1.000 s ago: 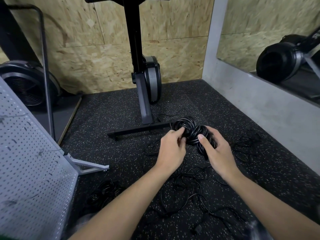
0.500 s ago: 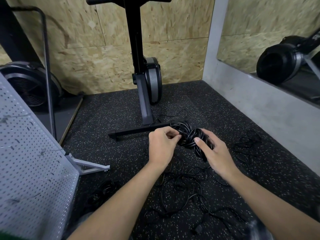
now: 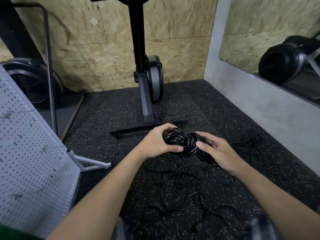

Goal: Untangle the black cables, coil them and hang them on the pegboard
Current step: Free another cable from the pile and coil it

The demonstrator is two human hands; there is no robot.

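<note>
Above the middle of the floor [image 3: 107,116], your left hand [image 3: 155,142] and right hand [image 3: 220,153] each curl fingers around the cable bundle [image 3: 184,142].

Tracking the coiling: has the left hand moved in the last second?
Yes. The left hand slid left along the machine's base bar, still gripping the cable bundle.

Gym rm: exercise machine [image 3: 155,78] w/ flywheel, speckled rubber floor [image 3: 107,111], wall mirror [image 3: 259,28], OSB walls [image 3: 97,54].
</note>
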